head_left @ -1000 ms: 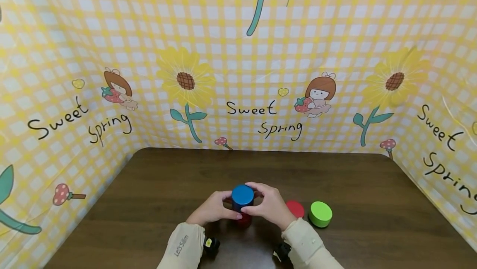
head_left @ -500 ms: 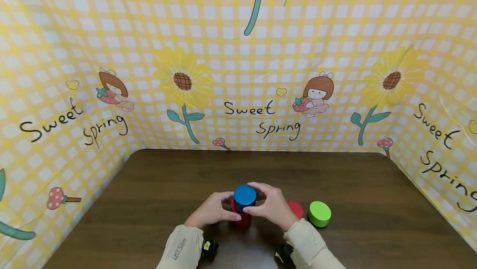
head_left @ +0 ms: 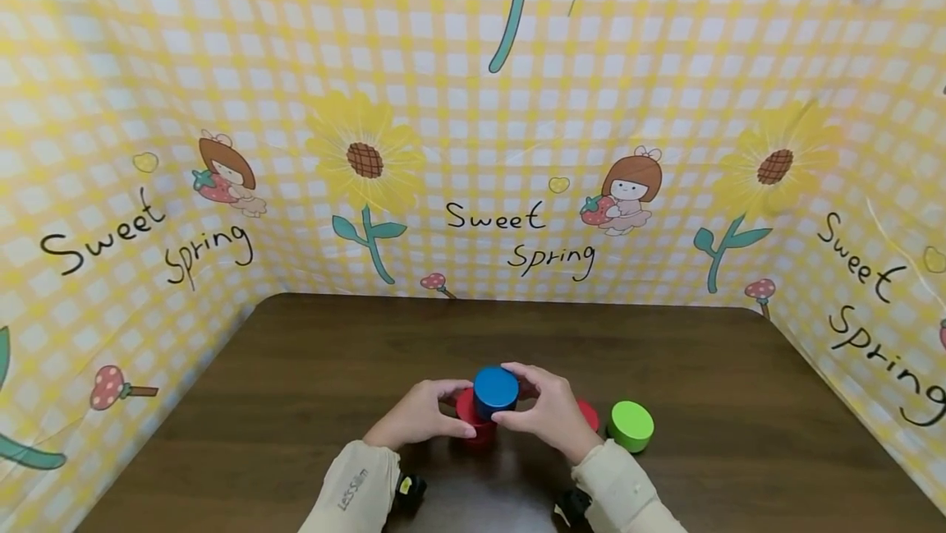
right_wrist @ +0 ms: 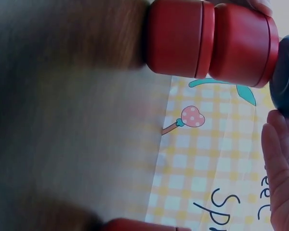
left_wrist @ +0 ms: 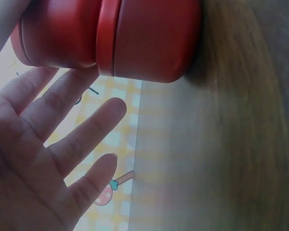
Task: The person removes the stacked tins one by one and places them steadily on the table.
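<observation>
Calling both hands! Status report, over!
Left hand holds upper red can. Right hand holds blue can, offset right at its top. Green can, another red can aside, rightward.

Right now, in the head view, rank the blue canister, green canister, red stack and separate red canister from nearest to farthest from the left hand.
From the left hand:
1. Red stack: in its grip.
2. Blue canister: in the right hand.
3. Separate red canister: farther right, partly hidden by that hand.
4. Green canister: farthest right.
</observation>
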Motion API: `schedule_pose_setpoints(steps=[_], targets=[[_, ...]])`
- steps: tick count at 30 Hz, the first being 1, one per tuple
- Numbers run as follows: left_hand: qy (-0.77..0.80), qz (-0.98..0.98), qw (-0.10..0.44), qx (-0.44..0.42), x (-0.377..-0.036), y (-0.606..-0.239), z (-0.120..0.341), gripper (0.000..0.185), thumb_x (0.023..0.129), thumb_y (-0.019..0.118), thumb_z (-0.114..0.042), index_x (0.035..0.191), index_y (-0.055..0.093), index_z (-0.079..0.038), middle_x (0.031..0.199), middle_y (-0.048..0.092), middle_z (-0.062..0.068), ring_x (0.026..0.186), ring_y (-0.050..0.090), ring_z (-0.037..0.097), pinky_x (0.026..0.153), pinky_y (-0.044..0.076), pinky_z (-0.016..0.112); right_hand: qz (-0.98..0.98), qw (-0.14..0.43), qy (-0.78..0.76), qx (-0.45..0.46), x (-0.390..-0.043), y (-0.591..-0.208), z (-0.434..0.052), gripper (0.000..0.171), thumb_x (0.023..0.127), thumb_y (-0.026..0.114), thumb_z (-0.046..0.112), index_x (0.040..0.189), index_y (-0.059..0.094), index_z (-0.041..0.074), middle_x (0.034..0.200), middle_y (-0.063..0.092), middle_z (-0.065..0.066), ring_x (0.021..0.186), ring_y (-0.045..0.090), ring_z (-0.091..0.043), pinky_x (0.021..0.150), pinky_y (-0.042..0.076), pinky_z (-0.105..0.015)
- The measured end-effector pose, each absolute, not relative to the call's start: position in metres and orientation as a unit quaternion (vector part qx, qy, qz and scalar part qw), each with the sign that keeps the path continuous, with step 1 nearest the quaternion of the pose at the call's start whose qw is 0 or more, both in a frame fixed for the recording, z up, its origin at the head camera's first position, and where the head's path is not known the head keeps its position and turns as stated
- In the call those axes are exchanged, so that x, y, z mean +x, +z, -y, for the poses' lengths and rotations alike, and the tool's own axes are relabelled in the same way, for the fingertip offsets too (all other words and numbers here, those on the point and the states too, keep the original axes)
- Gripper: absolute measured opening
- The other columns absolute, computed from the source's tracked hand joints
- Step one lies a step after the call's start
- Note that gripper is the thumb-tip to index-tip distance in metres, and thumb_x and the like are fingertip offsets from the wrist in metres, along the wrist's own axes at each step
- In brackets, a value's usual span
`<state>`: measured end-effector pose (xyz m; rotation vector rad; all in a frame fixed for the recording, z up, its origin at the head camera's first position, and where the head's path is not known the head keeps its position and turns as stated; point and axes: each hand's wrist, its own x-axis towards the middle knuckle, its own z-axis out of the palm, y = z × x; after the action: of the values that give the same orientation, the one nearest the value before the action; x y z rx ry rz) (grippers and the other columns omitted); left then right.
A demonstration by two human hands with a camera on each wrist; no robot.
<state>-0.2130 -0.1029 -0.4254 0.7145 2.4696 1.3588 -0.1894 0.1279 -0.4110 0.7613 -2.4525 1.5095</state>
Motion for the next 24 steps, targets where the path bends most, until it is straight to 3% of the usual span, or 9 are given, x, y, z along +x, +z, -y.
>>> schedule_pose_setpoints(steps=[17,24], targets=[[0.473,-0.831,0.15,0.25,-0.212,-0.427,0.104,0.064,0.08,0.08,-0.022,0.136,0.054,-0.004,0.109,0.068,0.007,0.099,0.06,0.022,0.086,0.05,0.041,0.836,0.086,0.491,0.229,-0.184,-0.402,-0.159,0.056,0.074,0.084,0.016,0.122,0.061,0.0,0.109,0.066,-0.014,0.091,0.063,-0.025,0.078,0.054,-0.03],[0.458,-0.84,0.136,0.257,-0.213,-0.42,0.104,0.063,0.078,0.081,-0.02,0.134,0.056,-0.004,0.106,0.07,0.007,0.1,0.061,0.022,0.09,0.047,0.049,0.837,0.076,0.499,0.211,-0.184,-0.402,-0.163,0.057,0.074,0.084,0.016,0.123,0.061,0.001,0.11,0.065,-0.015,0.089,0.064,-0.024,0.076,0.055,-0.031]])
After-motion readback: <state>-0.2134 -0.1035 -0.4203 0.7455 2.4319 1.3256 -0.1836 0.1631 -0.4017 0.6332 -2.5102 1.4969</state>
